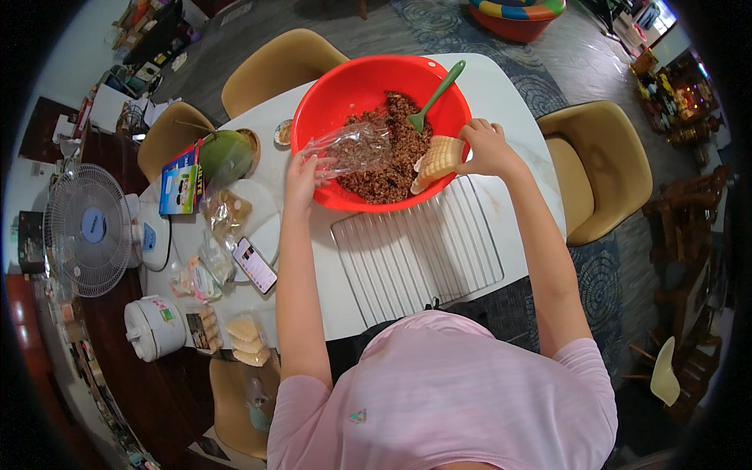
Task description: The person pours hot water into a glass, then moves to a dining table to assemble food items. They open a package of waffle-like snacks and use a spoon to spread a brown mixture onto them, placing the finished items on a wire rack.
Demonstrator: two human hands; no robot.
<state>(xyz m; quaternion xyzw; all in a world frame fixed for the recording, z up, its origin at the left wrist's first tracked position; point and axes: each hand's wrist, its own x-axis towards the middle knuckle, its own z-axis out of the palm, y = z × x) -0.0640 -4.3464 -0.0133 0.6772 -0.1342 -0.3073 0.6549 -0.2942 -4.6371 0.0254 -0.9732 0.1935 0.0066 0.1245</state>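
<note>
Left hand (pixel 303 176) pinches the near end of a clear plastic bag (pixel 356 147) over the red basin (pixel 309 106); right hand (pixel 487 149), thumb and fingers curled, grips a waffle-patterned piece (pixel 443 155) at the basin's right rim. The bag's shine and creases make its mouth hard to find, and whether it is empty cannot be told, since the brown crumbly mixture (pixel 368 176) shows through. The right fingertips are partly hidden, and it is unclear whether the piece touches the mixture.

The basin covers part of the table's (pixel 513 207) far edge. A green spatula (pixel 439 95) rests with its head in the mixture, its handle crossing the far right rim. Nearer, a wire rack (pixel 415 251) reaches toward the near edge, which the pink shirt (pixel 470 384) partly hides. Bare tabletop remains between basin and right edge; the left side is crowded, a phone (pixel 254 265) lying just beside the left forearm.

The piece is pale golden, curved and gridded, with a whitish, ragged lower left edge.
</note>
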